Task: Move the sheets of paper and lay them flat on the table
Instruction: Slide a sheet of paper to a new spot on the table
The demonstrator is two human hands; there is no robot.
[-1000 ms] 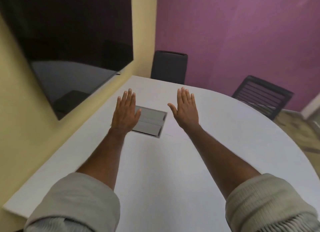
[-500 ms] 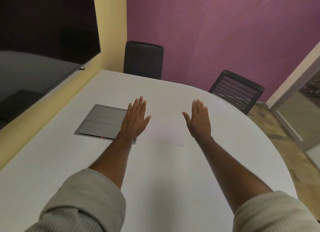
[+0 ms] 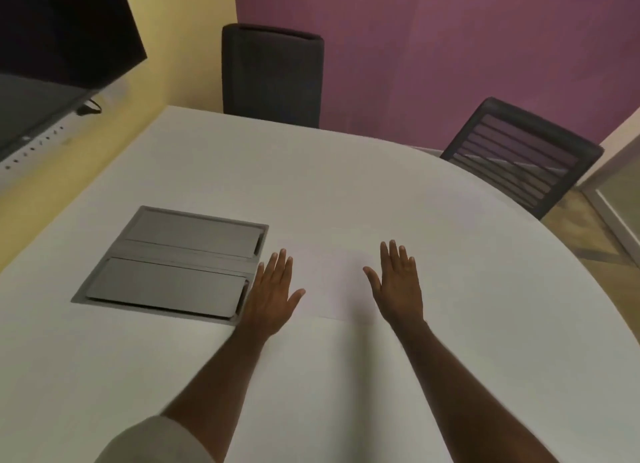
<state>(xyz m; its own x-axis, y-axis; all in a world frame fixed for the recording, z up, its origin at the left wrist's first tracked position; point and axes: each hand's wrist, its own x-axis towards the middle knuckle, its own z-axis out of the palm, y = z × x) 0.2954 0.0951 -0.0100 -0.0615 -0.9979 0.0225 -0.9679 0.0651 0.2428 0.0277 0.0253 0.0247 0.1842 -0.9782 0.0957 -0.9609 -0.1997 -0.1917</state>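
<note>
Between the two outstretched hands, a white sheet of paper (image 3: 332, 286) is seen lying flat on the white desk (image 3: 467, 272); its near edge is marked only by a faint line, and its other edges can hardly be told from the desk surface. The left hand (image 3: 273, 298) is held flat with the palm down and the fingers straight and together, at the left edge of the sheet, and nothing is grasped in its grip. The right hand (image 3: 400, 289) is spread in the same way at the right side of the sheet, its grip also released; whether the palms really press on the paper cannot be told. Just beside the left hand, a grey cable box (image 3: 173, 265) with two closed lids is set into the desk. A light sleeve (image 3: 156, 442) is pushed up on the left forearm. At the far side of the desk two dark chairs (image 3: 272, 74) (image 3: 519, 154) are placed before a purple wall (image 3: 450, 47), and a dark screen (image 3: 59, 47) is mounted on the yellow wall (image 3: 180, 40) at the left.
</note>
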